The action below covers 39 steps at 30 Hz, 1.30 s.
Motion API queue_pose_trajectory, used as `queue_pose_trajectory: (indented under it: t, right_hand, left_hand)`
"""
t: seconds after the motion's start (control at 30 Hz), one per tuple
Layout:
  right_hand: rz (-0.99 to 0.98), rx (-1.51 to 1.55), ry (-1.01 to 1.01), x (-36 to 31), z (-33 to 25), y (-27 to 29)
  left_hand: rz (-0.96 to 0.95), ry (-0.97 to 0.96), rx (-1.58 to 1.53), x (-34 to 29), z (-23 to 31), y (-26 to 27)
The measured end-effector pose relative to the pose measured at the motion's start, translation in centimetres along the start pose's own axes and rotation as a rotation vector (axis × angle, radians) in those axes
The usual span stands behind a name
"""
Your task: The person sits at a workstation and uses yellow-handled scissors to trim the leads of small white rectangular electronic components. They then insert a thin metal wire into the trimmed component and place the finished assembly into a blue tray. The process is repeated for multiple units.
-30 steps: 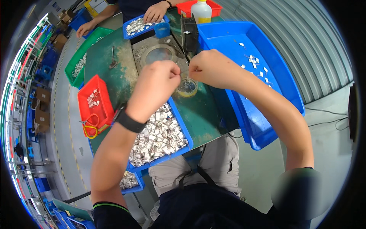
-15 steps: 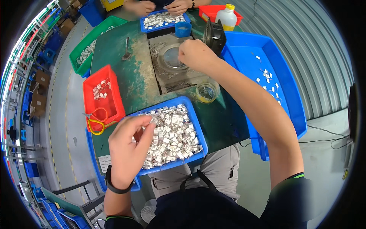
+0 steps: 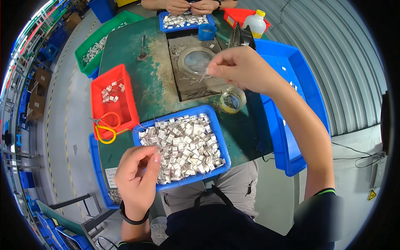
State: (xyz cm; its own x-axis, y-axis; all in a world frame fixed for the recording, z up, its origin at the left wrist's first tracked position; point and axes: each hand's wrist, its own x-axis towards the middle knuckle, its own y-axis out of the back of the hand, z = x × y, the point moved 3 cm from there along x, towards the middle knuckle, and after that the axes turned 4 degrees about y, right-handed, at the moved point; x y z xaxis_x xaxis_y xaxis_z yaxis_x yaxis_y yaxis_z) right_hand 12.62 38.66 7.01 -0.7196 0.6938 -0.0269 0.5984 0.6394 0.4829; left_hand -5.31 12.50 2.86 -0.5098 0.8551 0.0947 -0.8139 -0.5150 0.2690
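- Over the near left side of the blue tray (image 3: pixel 219 133), the person's left hand (image 3: pixel 137 175) bends its thumb and forefinger close together; I cannot tell whether the tips meet or pinch anything.
- Near the round glass disc (image 3: pixel 197 61), the right hand (image 3: pixel 241 68) has thumb and fingers together, clamped on a thin pale strand (image 3: pixel 203 76), too blurred for me to name.
- Heaped in that blue tray, right in front of the person, are the white pieces (image 3: pixel 187 150): small, boxy and flat-faced, many with dark printed marks.
- They lie at every angle, some face up, some on edge, their sides looking greyish; fine wire leads poke out among them, a few past the rim.
- In the red box (image 3: pixel 121 100) just beyond the tray's left corner sits a small cluster of similar pieces, thin leads showing, with scissors (image 3: pixel 106 134) across its near edge.
- On the green tabletop (image 3: pixel 125 50), a clear cup (image 3: pixel 232 101) with a yellowish base stands below the right hand.
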Motion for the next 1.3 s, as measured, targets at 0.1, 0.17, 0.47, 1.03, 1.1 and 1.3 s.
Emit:
queue_pose_trajectory:
  t: [0.1,0.17,0.47,1.03,1.1,1.3]
  right_hand:
    - [-0.061,0.175,-0.108,-3.7,-1.3,0.4]
    - [-0.079,0.271,-0.106,-5.4,-1.5,0.6]
    - [0.147,-0.157,-0.192,-14.1,-1.8,6.2]
    - [-0.287,-0.007,0.042,-15.8,-2.9,-2.6]
    - [-0.292,0.001,0.044,-15.8,-2.6,-2.8]
    - [-0.302,0.034,0.033,-16.1,-2.0,-3.3]
  left_hand:
    - [-0.05,0.058,-0.119,-0.2,-0.5,-0.7]
    - [-0.108,0.074,-0.199,-0.2,-0.2,-1.5]
    - [-0.235,0.145,-0.414,-1.6,1.8,-5.3]
    - [-0.461,0.109,-0.285,-2.5,4.6,-9.0]
    - [-0.475,0.099,-0.233,-2.3,4.3,-8.9]
    - [-0.519,0.033,-0.076,-1.9,4.6,-9.1]
